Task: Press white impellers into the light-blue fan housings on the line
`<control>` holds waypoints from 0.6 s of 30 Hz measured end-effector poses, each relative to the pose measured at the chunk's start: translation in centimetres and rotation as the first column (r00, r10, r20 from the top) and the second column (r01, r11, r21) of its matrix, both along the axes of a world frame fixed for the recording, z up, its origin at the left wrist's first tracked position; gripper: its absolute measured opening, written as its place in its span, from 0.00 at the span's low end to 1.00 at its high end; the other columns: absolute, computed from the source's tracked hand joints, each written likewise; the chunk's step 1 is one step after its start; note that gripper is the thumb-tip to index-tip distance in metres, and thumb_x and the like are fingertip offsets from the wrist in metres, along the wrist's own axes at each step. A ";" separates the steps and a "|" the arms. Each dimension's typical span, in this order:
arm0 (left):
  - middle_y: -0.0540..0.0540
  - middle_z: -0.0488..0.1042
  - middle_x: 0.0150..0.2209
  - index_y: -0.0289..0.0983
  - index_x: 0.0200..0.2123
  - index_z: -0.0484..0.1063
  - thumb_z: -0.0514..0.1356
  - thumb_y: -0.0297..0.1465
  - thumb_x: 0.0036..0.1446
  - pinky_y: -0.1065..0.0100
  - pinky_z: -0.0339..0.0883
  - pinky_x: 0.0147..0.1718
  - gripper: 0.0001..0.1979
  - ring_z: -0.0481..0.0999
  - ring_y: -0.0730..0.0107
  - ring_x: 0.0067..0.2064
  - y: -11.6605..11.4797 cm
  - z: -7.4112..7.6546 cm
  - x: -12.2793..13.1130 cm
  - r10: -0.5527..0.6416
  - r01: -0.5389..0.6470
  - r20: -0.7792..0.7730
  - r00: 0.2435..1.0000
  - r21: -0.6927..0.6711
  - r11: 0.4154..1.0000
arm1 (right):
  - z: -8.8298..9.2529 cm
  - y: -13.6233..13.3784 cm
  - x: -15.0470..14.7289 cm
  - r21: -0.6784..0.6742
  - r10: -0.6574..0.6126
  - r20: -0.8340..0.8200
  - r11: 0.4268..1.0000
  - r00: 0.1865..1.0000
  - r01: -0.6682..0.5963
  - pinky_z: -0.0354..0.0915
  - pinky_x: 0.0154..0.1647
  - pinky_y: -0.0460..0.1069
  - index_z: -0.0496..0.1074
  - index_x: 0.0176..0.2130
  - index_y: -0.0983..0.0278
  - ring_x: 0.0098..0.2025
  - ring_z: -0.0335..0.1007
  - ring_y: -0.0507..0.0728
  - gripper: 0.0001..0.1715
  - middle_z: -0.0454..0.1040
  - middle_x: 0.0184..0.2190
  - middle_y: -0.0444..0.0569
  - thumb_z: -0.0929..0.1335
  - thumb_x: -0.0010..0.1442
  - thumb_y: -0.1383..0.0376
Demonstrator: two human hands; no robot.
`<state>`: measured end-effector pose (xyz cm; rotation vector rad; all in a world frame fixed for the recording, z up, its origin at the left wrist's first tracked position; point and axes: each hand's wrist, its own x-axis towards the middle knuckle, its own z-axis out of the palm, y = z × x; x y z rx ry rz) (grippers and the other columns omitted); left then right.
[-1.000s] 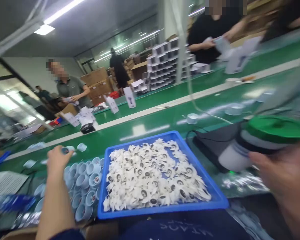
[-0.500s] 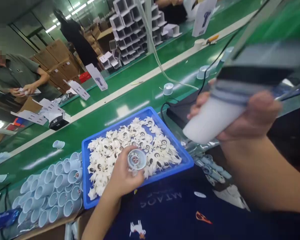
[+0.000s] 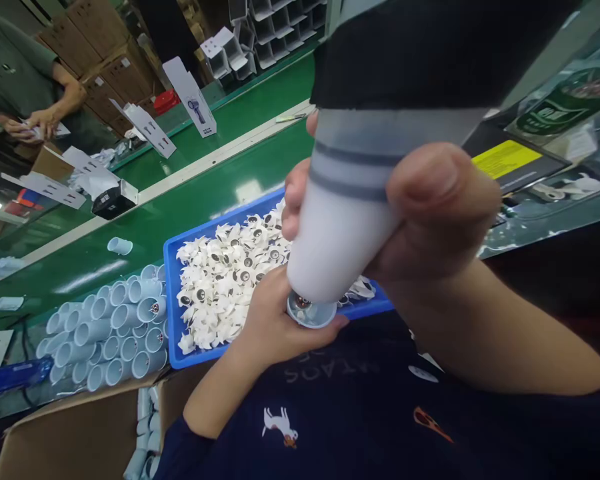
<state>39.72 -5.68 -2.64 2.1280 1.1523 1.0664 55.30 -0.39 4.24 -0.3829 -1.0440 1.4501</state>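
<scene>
My left hand (image 3: 273, 320) is wrapped round a light-blue plastic cup-shaped housing (image 3: 314, 317), whose open mouth faces up. Inside the housing some coppery parts show. My right hand (image 3: 437, 213) grips a thick white cylindrical tool (image 3: 343, 230) with grey rings and a black band, its rounded lower end at the mouth of the housing. That end covers part of the opening, so I cannot tell how deep it sits. Behind both hands lies a blue tray (image 3: 172, 327) heaped with white fan blades (image 3: 213, 293) that have dark hubs.
Light-blue housings (image 3: 113, 343) are stacked left of the tray, above an open cardboard box (image 3: 70, 433). A green conveyor (image 3: 145, 230) runs behind, carrying a loose housing (image 3: 120, 246) and printed cartons (image 3: 193, 100). Across it stands another person (image 3: 17, 73) handling something white.
My right hand has brought the white tool down and left to the mouth of the housing. My left hand has shifted right with the housing. The view has tilted downward.
</scene>
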 end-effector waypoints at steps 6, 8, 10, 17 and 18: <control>0.51 0.73 0.28 0.39 0.31 0.69 0.70 0.38 0.48 0.68 0.65 0.30 0.14 0.72 0.69 0.30 -0.1 -0.2 -0.1 0.012 -0.011 -0.013 1.000 0.035 0.999 | -0.4 -0.2 -0.5 -0.037 0.006 0.010 0.999 1.000 -0.006 0.74 0.29 0.50 0.72 0.32 0.61 0.30 0.73 0.56 0.15 0.74 0.30 0.45 0.76 0.52 0.55; 0.51 0.73 0.28 0.39 0.31 0.69 0.70 0.39 0.48 0.68 0.65 0.29 0.15 0.73 0.69 0.30 -0.2 -0.1 0.0 0.026 -0.026 -0.010 1.000 0.011 1.000 | -0.8 0.0 -0.9 -0.009 0.027 -0.038 1.000 0.999 -0.028 0.74 0.29 0.50 0.73 0.35 0.63 0.30 0.74 0.56 0.17 0.75 0.32 0.46 0.76 0.52 0.55; 0.50 0.74 0.30 0.39 0.35 0.71 0.71 0.41 0.48 0.68 0.67 0.29 0.17 0.74 0.67 0.31 -0.3 0.1 0.0 0.011 -0.012 -0.012 1.000 -0.087 0.996 | -0.8 0.4 -1.1 0.002 0.024 -0.075 1.000 0.997 -0.024 0.75 0.27 0.49 0.72 0.37 0.64 0.29 0.74 0.57 0.23 0.76 0.32 0.47 0.78 0.50 0.52; 0.42 0.79 0.46 0.43 0.61 0.67 0.71 0.43 0.48 0.55 0.74 0.43 0.37 0.80 0.53 0.44 -0.6 -1.2 -5.9 0.133 -0.208 -0.257 0.957 -0.289 0.934 | -3.0 1.9 6.2 -0.002 -0.375 0.170 0.925 0.911 0.381 0.75 0.30 0.49 0.71 0.39 0.59 0.31 0.74 0.55 0.34 0.75 0.33 0.43 0.82 0.41 0.46; 0.42 0.79 0.45 0.43 0.60 0.68 0.71 0.42 0.49 0.55 0.75 0.43 0.35 0.80 0.54 0.43 -0.9 -1.5 -7.3 0.216 -0.273 -0.218 0.952 -0.281 0.920 | -4.1 1.8 7.7 0.007 -0.436 0.237 0.895 0.868 0.447 0.75 0.33 0.50 0.71 0.40 0.57 0.32 0.74 0.55 0.32 0.74 0.34 0.42 0.82 0.43 0.47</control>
